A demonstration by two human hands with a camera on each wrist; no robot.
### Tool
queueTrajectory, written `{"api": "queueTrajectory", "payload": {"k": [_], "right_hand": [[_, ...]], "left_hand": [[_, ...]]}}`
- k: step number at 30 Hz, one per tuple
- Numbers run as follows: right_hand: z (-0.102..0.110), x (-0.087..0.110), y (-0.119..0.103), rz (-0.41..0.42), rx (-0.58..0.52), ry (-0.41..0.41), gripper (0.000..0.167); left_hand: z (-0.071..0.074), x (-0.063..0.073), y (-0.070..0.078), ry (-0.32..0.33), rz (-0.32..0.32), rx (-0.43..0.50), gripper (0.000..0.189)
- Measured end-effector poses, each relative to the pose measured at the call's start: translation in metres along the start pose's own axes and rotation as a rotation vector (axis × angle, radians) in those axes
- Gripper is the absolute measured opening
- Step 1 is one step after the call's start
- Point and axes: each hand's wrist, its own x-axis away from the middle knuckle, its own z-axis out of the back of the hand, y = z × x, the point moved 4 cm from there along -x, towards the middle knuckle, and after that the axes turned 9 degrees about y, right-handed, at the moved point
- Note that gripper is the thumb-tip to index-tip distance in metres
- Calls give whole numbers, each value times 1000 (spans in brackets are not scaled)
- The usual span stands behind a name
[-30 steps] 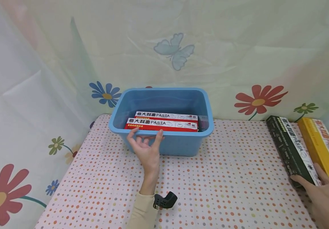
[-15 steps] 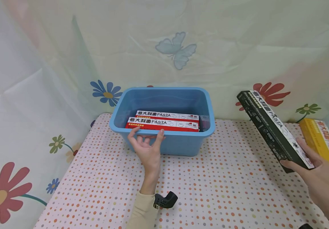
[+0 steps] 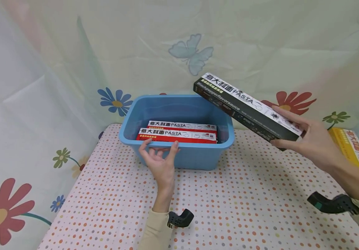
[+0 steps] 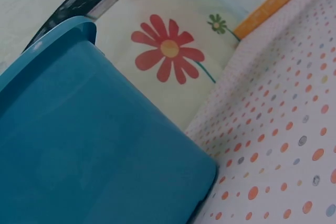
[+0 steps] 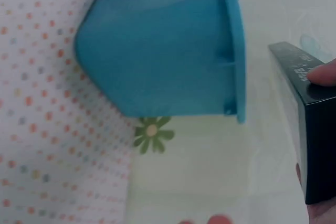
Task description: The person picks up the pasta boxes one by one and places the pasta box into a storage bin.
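My right hand (image 3: 315,144) holds a black-and-white pasta box (image 3: 248,113) by its near end, thumb on one side and fingers on the other. The box is tilted in the air, its far end above the right back corner of a blue plastic tub (image 3: 195,158). In the right wrist view the thumb (image 5: 323,73) lies on the black box. My left hand (image 3: 161,168) grips the tub's front rim, some fingers curled beneath it. Two red-and-white pasta boxes (image 3: 179,134) lie side by side inside the tub. The left hand is not visible in its own wrist view.
A yellow pasta box (image 3: 351,149) lies at the table's right side, partly behind my right forearm. The dotted tablecloth (image 3: 248,194) covers the table. A flowered curtain (image 3: 245,45) hangs just behind the tub.
My right hand has lifted the black pasta box off the table on the right and carried it left, turning it toward the tub. The left hand stays on the rim.
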Motion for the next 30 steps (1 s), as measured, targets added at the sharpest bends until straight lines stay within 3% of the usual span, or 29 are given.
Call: {"api": "queueTrajectory", "payload": {"k": [7,15,24,30], "right_hand": [[-30,-49,-50,79,-12,-196,85],[-74,-80,-87,115,-4,-413,85],[-112,-108,-113,254,118,-500,76],[-132,-121,-114,253,140,-568,75]], "left_hand": [[0,1,-1,2,10,-8,73],[1,-1,-1,9,11,9,72],[1,-3,1,9,0,-1,71],[1,-4,-1,10,4,4,72]]}}
